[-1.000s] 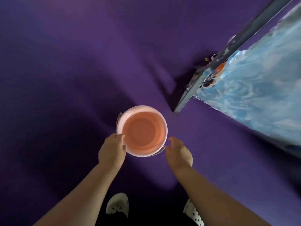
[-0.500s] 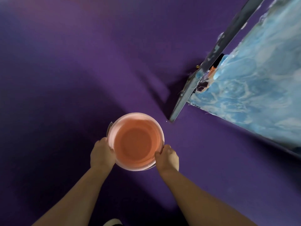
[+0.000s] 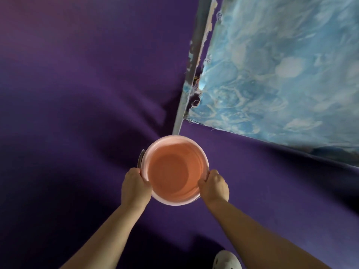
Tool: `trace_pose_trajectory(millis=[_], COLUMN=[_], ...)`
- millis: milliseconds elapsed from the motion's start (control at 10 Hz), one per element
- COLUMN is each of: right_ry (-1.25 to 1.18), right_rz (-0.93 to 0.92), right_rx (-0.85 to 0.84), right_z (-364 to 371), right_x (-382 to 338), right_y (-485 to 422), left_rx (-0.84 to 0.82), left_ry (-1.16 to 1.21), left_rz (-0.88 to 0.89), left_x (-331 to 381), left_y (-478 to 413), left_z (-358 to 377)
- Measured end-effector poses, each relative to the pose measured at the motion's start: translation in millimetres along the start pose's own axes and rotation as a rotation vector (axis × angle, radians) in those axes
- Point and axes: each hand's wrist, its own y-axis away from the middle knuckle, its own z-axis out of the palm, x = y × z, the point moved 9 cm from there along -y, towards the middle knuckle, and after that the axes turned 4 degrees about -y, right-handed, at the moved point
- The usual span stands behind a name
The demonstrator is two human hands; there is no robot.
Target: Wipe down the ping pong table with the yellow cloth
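Ping pong table corner near bucket

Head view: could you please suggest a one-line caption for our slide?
Left hand and right hand grip a pink bucket by its rim over purple floor, beside the blue table.

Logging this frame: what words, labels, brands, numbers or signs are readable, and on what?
None can be read.
Pink bucket, gripped at its rim by the left hand and right hand: no label visible.
Blue marbled surface: pattern only, no text.
White shoe: holes, no print visible.
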Motion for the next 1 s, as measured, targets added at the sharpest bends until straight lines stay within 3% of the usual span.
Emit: trace_pose_trajectory(millis=[200,600,900,1000], right_ry=[0.019,0.156,0.107,0.198], right_rz=[0.045,0.035,-0.027,-0.077], right_rx=[0.094,0.137,0.109,0.123], right_z=[-61,-120,-105,-117], right_x=[41,49,40,33], right_y=[-48,-140,-155,-144], left_rx=[-0.066,-0.049,-0.104,-0.17], left_ry=[0.044,0.166,0.051,-0.148], left_rz=[0.085,0.099,0.141,0.194], left_x=[77,144,146,152], left_y=[-7,-29,-47,-47], left_z=[52,111,110,97])
